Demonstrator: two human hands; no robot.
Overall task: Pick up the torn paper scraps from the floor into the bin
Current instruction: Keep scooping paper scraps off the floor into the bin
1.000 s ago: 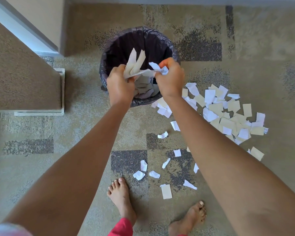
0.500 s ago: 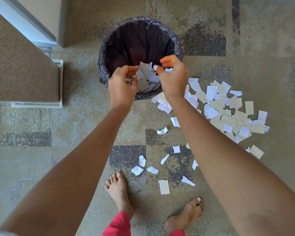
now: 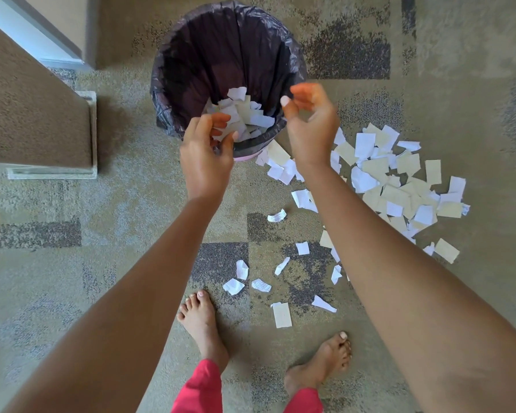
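Observation:
A round bin (image 3: 173,93) lined with a dark plastic bag stands on the carpet, with white and cream paper scraps (image 3: 245,114) lying inside it. My left hand (image 3: 206,156) hovers over the bin's near rim, its fingers loosely curled and holding nothing I can see. My right hand (image 3: 310,123) is at the bin's right rim, fingers relaxed and empty. A large heap of torn scraps (image 3: 399,186) covers the floor to the right of the bin. Several smaller scraps (image 3: 261,284) lie scattered near my bare feet.
A carpeted step or ledge (image 3: 33,114) with a white base juts in at the left, beside a wall corner (image 3: 57,34). My bare feet (image 3: 200,326) stand on the patterned carpet just below the scattered scraps.
Both hands held a bundle of scraps over the bin a second ago. They have let go, the scraps now lie inside the bin, and the hands have drawn apart.

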